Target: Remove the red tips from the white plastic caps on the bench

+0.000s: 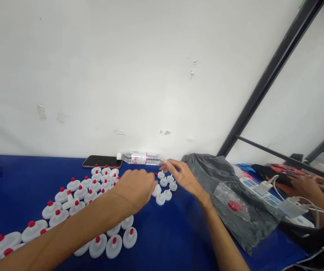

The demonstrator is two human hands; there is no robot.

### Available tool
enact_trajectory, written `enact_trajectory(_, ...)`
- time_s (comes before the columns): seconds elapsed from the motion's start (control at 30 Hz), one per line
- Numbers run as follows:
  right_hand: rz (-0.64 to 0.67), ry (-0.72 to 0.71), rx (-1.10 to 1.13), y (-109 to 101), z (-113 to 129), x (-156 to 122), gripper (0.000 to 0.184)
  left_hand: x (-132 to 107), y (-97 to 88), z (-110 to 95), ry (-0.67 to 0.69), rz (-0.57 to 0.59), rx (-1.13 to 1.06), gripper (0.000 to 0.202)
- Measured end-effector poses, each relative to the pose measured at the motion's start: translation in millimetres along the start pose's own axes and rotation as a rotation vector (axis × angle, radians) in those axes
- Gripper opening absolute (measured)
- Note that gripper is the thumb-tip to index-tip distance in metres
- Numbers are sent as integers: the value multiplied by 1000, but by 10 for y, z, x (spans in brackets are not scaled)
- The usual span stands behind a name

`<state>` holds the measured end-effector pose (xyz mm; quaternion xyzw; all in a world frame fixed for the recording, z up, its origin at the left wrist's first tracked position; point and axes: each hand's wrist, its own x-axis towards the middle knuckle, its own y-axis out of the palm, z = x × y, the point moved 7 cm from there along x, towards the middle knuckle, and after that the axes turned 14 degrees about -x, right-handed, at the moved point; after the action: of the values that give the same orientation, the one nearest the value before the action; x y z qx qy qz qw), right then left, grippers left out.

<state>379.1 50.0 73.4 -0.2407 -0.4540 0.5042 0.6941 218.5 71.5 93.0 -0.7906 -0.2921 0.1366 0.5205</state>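
My left hand [138, 188] is closed, its fingertips bent around a white round cap [156, 190] with a bit of red showing at the edge. Much of its grip is hidden behind the knuckles. To the right, my right hand [182, 176] is held with fingers stretched out and apart, above a small cluster of white caps with bare nozzles [167, 194]. I see nothing between its fingers. Under and around my left forearm stand many white caps with red tips [81, 192], in loose rows on the blue table.
A phone [102, 161] and a clear plastic bottle [139, 158] lie along the wall. On the right are a grey plastic bag [207, 169], a clear bag with red pieces [232, 201], power strips with cables [271, 199] and a dark metal frame [271, 79]. Another person's hands [314, 188] show beyond.
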Motion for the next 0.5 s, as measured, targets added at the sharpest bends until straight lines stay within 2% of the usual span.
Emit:
enact_trajectory(0.07,137,-42,242,101,165,-19,43,73,-88,62,-35,-53,42,42)
enact_trajectory(0.13,208,-39,404,182,251,-30,47,116,-122,101,-55,-83,69,44)
enact_trajectory(0.3,154,26,373,255,201,2,46,139,-20,129,-46,-104,76,41)
enact_trajectory(0.5,59,16,216,169,205,17,43,152,59,143,-64,-106,-19,41)
